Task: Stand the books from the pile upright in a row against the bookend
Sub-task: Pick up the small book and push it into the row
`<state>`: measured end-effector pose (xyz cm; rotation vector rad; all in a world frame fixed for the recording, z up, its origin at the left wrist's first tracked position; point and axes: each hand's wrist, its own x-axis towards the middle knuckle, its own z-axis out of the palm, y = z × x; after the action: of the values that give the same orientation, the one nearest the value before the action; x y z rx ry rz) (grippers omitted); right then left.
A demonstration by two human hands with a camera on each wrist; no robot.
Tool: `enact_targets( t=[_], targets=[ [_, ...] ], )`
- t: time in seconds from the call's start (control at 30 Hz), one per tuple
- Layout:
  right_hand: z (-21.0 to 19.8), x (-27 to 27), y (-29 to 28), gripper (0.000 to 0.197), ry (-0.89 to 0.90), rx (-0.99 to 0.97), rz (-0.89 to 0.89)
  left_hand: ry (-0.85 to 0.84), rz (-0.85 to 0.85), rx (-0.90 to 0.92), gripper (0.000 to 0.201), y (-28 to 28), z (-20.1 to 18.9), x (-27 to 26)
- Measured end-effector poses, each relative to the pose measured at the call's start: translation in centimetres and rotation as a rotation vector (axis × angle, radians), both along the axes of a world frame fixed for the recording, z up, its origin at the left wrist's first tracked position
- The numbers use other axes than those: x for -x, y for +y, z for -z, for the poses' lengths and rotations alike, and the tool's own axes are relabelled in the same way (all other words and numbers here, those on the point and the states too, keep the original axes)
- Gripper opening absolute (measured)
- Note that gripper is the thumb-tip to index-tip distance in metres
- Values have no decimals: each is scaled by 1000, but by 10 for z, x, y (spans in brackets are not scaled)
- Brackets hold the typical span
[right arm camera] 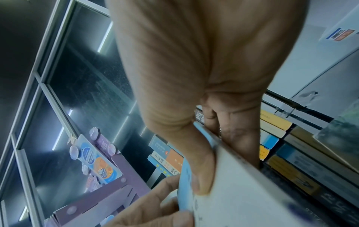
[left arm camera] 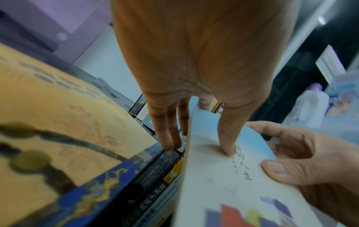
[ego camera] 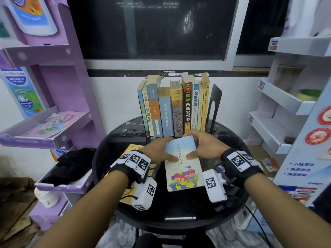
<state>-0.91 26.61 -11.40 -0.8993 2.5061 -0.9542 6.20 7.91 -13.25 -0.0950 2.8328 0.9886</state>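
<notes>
Head view: both hands grasp 1 pale blue paperback (ego camera: 182, 161) above the round black table (ego camera: 179, 222). The left hand (ego camera: 157, 151) clamps its left edge, thumb on the cover; the right hand (ego camera: 202, 147) clamps the right edge likewise. Behind stands the row of upright books (ego camera: 172, 108), its right end beside the black metal bookend (ego camera: 214, 108). The row's leftmost volumes tilt; judged risk: inserting there could topple them, since nothing braces that end.

Left wrist view: the thumb presses the matte cover, fingers (left arm camera: 167, 130) beneath. The remaining pile (left arm camera: 64, 138) lies flat alongside (yellow cover on top, dark glossy spines under it).

Right wrist view: thin, flexible card cover; a loose grasp could let pages splay.
</notes>
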Motion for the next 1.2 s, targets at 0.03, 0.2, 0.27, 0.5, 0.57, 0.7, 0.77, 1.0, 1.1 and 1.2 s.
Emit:
enact_targets(
  t=[0.03, 0.2, 0.27, 0.5, 0.57, 0.7, 0.77, 1.0, 1.1, 1.2],
  targets=[
    [-3, 0, 0, 65, 7, 32, 19, 19, -28, -100, 69, -2, -1, 0],
    [-11, -3, -5, 63, 97, 167, 107, 73, -216, -575, 65, -5, -4, 2],
    [-12, -5, -8, 60, 103, 200, 116, 115, -264, -648, 58, -6, -5, 4],
    [-18, -18, -14, 50, 35, 287, 97, 274, -299, -689, 29, -8, -6, 8],
    [-23, -22, -14, 44, -54, 329, 70, 308, -257, -671, 26, -8, -7, 10],
    [-29, -28, -10, 49, -116, 308, 29, 336, -205, -643, 27, -5, -12, 14],
    [-29, -29, -6, 52, -112, 315, 34, 351, -189, -664, 27, 0, -14, 15],
    [-31, -23, 14, 51, -19, 296, 118, 413, -116, -595, 34, 24, -25, 33],
    [-32, -15, 27, 50, 23, 278, 169, 453, -114, -521, 40, 31, -33, 43],
    [-34, -5, 41, 46, 90, 267, 226, 554, -69, -311, 43, 37, -43, 53]
  ],
)
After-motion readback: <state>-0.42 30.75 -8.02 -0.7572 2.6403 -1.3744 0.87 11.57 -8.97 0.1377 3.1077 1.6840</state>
